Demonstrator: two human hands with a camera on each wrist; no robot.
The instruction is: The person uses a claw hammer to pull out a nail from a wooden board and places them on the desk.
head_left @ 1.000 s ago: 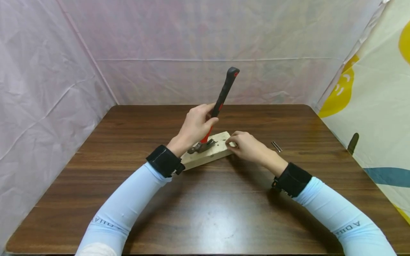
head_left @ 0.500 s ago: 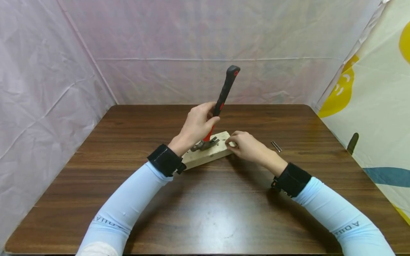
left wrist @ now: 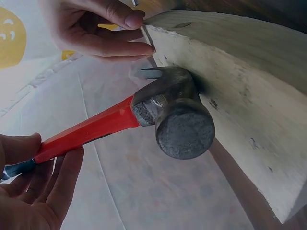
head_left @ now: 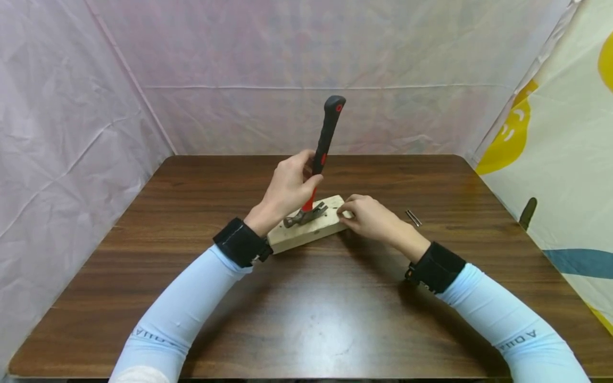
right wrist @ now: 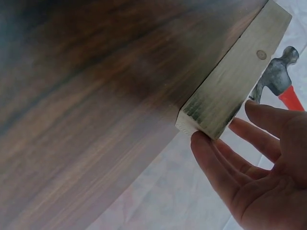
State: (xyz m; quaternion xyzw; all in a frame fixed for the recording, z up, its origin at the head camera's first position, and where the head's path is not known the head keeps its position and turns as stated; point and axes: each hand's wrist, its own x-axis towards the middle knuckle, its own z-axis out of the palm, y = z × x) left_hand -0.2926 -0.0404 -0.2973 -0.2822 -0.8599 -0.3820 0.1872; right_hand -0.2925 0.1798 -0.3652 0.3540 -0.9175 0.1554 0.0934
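My left hand [head_left: 289,181] grips a claw hammer [head_left: 328,130] low on its red and black handle, which points up. In the left wrist view the hammer's steel head [left wrist: 184,127] lies close over the top of a pale wooden block [left wrist: 249,86], its round face toward the camera. Small dark marks dot the block's upper side. My right hand [head_left: 369,215] holds the block's right end, and in the right wrist view its fingertips [right wrist: 197,137] and thumb meet the block [right wrist: 230,76] at the end corner. The palm side is partly hidden in the head view.
Two thin metal nails [head_left: 413,218] lie on the brown wooden table [head_left: 335,308] just right of my right hand. Pale cloth sheeting [head_left: 239,117] hangs behind and at the left, and a patterned cloth [head_left: 565,159] hangs at the right.
The hammer's handle has swung left and more upright, and its head has shifted slightly along the block. My left hand has moved a little left. The right hand stays put.
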